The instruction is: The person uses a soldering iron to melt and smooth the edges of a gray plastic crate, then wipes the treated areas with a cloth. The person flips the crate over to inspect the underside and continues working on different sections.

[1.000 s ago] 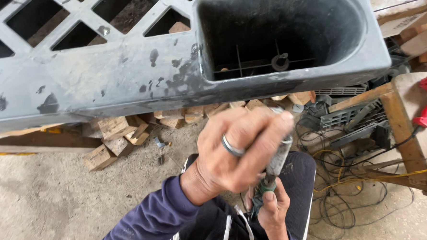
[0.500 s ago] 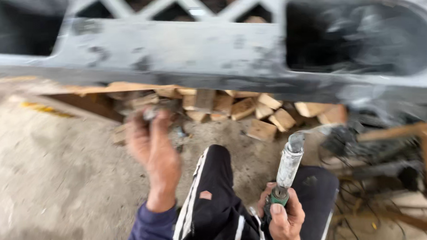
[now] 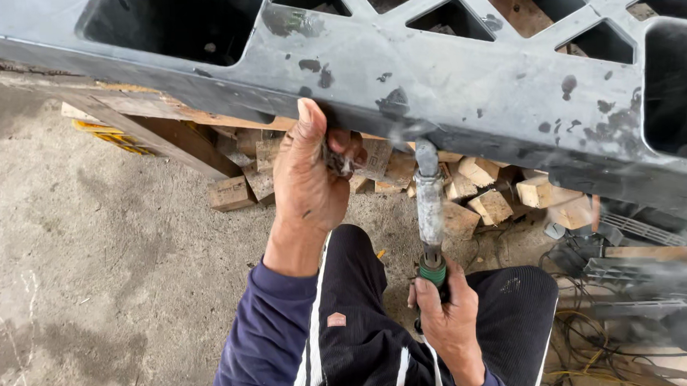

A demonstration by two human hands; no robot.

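Since half a second ago, left hand (image 3: 312,179) raised, fingers clamped on grey pallet's (image 3: 462,80) edge; tool (image 3: 429,212) gripped by right hand (image 3: 447,312), tip pressed to the edge, work unfinished.

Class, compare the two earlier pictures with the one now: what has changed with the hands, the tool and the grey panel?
The left hand rose from the lap to the grey panel, thumb on its lower edge, fingers closed on a small scrap. The tool swung upright; its tip now meets the panel. The view shifted along the panel. Unchanged: the right hand grips the tool's green handle; the wood blocks lie below.
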